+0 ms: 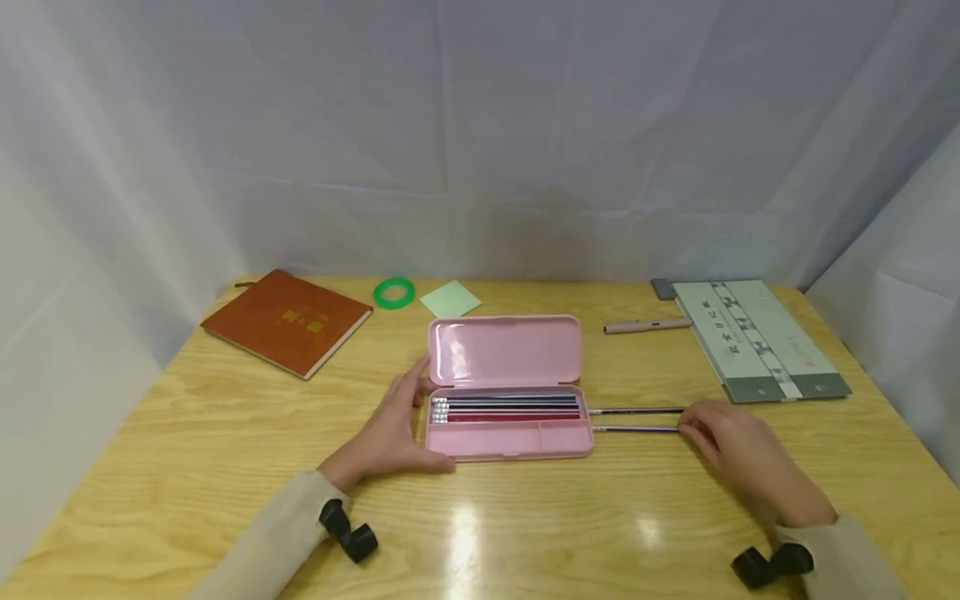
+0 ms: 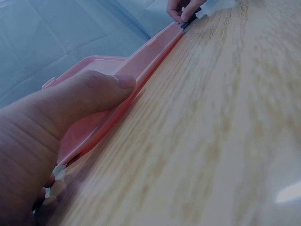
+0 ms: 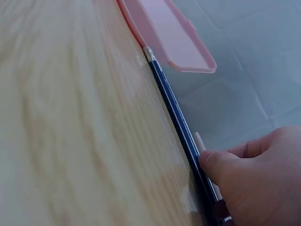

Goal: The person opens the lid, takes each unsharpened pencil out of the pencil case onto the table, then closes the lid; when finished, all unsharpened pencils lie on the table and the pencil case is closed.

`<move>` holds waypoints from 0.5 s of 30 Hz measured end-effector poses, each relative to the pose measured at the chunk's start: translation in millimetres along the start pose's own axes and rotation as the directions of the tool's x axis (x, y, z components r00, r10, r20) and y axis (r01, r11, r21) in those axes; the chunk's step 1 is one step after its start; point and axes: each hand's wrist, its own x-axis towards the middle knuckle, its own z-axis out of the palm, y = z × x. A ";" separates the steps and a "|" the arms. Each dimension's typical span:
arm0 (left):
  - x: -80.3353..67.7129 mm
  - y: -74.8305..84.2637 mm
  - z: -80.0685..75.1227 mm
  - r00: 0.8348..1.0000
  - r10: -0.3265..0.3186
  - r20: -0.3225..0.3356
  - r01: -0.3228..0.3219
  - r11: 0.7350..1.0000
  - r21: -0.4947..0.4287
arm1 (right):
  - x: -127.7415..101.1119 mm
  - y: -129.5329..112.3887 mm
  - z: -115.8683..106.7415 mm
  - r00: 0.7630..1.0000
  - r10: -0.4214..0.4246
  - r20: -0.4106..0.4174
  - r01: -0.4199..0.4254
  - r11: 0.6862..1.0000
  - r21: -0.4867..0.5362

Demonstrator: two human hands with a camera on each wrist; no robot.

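Observation:
A pink pencil case point(image 1: 483, 439) lies on the table with its lid tipped back. Several pencils point(image 1: 517, 407) with silver ends fill its rear compartment; the two front compartments hold nothing. My left hand point(image 1: 382, 433) grips the left end of the case, its thumb point(image 2: 110, 92) along the front wall. To the right of the case lie two dark pencils, a nearer one point(image 1: 637, 429) and a farther one point(image 1: 637, 410), silver ends toward the case. My right hand point(image 1: 742, 454) pinches the nearer pencil at its far right end; whether it also holds the other is hidden by the fingers.
Back left lies a brown notebook point(image 1: 277, 321), beside a green ring point(image 1: 393, 293) and a pale green paper square point(image 1: 450, 298). A pinkish-brown pen point(image 1: 645, 326) lies at right, touching a pale green booklet point(image 1: 757, 333). Behind the booklet is a small grey object point(image 1: 663, 288).

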 end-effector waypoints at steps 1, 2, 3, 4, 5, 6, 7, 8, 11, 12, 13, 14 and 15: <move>0.3 0.1 0.3 1.000 0.000 -0.001 0.000 1.000 0.001 | 0.8 0.4 1.1 1.000 -0.002 0.005 0.002 1.000 0.003; 0.4 0.4 0.3 1.000 0.003 -0.003 -0.003 1.000 0.002 | 1.6 0.6 2.4 1.000 -0.006 0.005 0.005 1.000 0.005; 0.5 0.5 0.3 1.000 0.006 -0.005 -0.006 1.000 0.004 | 2.7 0.9 3.6 1.000 -0.007 0.010 0.007 1.000 0.007; 0.4 0.6 0.1 1.000 0.008 -0.007 -0.008 1.000 0.009 | 3.6 0.9 4.9 1.000 -0.006 0.014 0.006 1.000 0.011; 0.3 0.8 -0.3 1.000 0.011 -0.009 -0.010 1.000 0.011 | 4.5 1.0 6.4 1.000 -0.011 0.016 0.010 1.000 0.015; 0.2 0.7 -0.5 1.000 0.015 -0.011 -0.015 1.000 0.014 | 5.6 1.2 7.8 1.000 -0.010 0.023 0.010 1.000 0.020; 0.0 0.7 -0.8 1.000 0.019 -0.014 -0.019 1.000 0.017 | 6.7 1.6 9.2 1.000 -0.008 0.030 0.007 1.000 0.023; -0.2 0.5 -1.1 1.000 0.023 -0.016 -0.023 1.000 0.017 | 7.8 2.0 10.4 0.999 -0.010 0.031 0.009 1.000 0.021; -0.2 -0.4 -1.0 0.999 0.033 -0.022 -0.033 0.999 0.018 | 12.4 3.4 13.4 0.998 -0.014 0.055 0.011 0.999 0.047; 0.1 -1.0 -0.7 0.999 0.039 -0.023 -0.039 0.999 0.018 | 14.0 3.7 14.0 0.998 -0.014 0.058 0.010 0.998 0.058; 0.5 -1.2 -0.4 0.999 0.042 -0.022 -0.041 0.999 0.019 | 15.4 4.0 14.3 0.998 -0.016 0.059 0.012 0.998 0.069; 1.0 -1.5 0.0 0.999 0.045 -0.021 -0.044 0.999 0.022 | 16.7 3.8 14.2 0.998 -0.017 0.061 0.011 0.997 0.083; 1.4 -1.7 0.5 0.999 0.047 -0.018 -0.047 0.999 0.023 | 17.8 3.5 13.8 0.998 -0.013 0.069 0.006 0.995 0.099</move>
